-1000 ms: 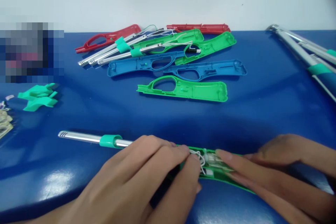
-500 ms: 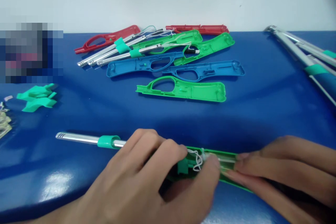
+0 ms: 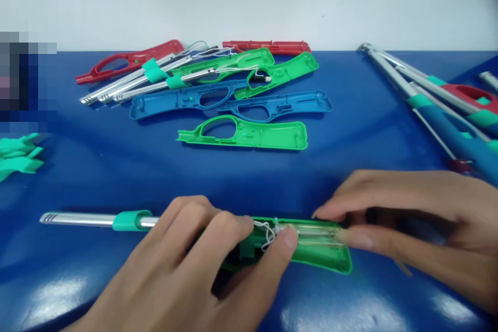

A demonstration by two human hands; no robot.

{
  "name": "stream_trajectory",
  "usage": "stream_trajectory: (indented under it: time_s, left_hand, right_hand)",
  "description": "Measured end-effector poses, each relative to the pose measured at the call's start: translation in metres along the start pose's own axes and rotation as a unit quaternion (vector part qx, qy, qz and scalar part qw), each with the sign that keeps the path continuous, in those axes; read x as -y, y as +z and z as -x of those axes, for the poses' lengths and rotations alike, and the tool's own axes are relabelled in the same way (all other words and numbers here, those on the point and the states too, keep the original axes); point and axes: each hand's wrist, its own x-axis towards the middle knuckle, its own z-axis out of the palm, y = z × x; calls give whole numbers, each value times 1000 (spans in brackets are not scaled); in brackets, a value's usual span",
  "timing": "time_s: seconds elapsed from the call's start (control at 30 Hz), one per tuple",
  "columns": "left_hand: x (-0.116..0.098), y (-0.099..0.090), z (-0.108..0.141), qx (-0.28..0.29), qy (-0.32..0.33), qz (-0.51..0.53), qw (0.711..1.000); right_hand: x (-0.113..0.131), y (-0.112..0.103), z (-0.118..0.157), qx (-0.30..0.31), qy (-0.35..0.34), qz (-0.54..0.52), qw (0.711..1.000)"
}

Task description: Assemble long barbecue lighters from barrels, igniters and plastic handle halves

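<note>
A green lighter-handle shell half (image 3: 327, 258) lies hollow side up near the front of the blue table. In its hollow are a clear, narrow insert (image 3: 315, 236) and looped white wire (image 3: 268, 233). My left hand (image 3: 187, 259) is closed around the shell's left part, its thumb pressed down beside the insert. A silver metal tube (image 3: 85, 219) with a teal tape band (image 3: 131, 220) sticks out to the left from beneath that hand. At the shell's right end, my right hand (image 3: 404, 228) has its thumb on the insert's end and a fingertip at the far rim.
Behind lie red (image 3: 128, 62), blue (image 3: 171, 99) and green shell halves (image 3: 268, 136), with silver tubes (image 3: 136, 78) among them. More tubes and a blue-handled lighter (image 3: 447, 119) are at the right. Teal tape pieces (image 3: 21, 155) sit at the left edge.
The view has swung right, so everything sits further left. My right hand has shifted its grip to the shell's right end, and the clear insert shows more. The left hand keeps its hold.
</note>
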Motion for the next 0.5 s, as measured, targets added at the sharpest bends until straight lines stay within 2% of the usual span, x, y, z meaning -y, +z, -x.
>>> stream_trajectory:
  time_s: [0.1, 0.17, 0.5]
  left_hand:
    - [-1, 1, 0, -6, -13, 10, 1000]
    - [-1, 2, 2, -7, -16, 7, 1000]
    - [4, 6, 6, -21, -32, -2, 999]
  right_hand:
    - [0, 1, -5, 18, -2, -39, 999]
    - [-1, 1, -6, 7, -9, -42, 999]
    - [-4, 9, -7, -17, 45, -38, 998]
